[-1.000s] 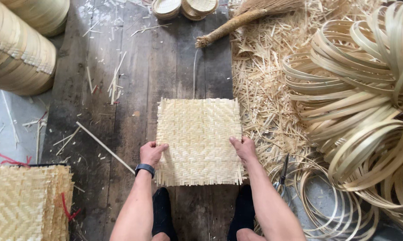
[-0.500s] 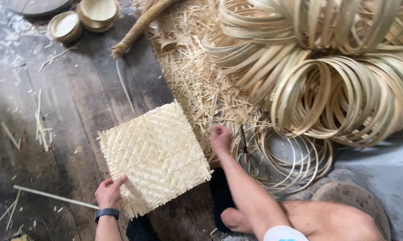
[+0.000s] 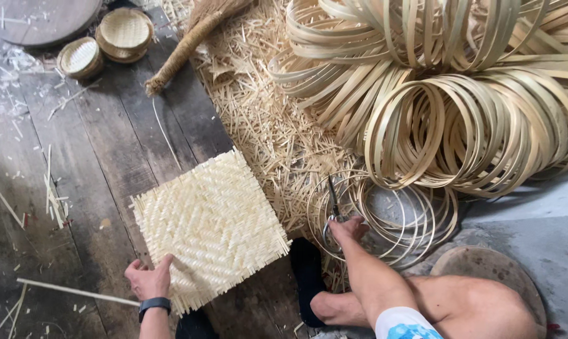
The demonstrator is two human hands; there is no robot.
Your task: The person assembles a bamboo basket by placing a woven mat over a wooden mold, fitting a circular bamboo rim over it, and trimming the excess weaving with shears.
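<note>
A square woven bamboo mat lies on the dark wooden floor in front of me. My left hand, with a dark wristband, holds the mat's near left corner. To the right of the mat, my right hand rests on the handles of a pair of scissors lying among thin bamboo rings. The fingers curl over the scissor handles.
A large heap of bamboo hoops fills the upper right. Bamboo shavings cover the floor beside a broom. Small woven baskets sit at the upper left. A thin stick lies near my left wrist.
My right hand left the mat's right edge and moved right onto the scissors among the rings. The view swung right. My left hand stays on the mat.
</note>
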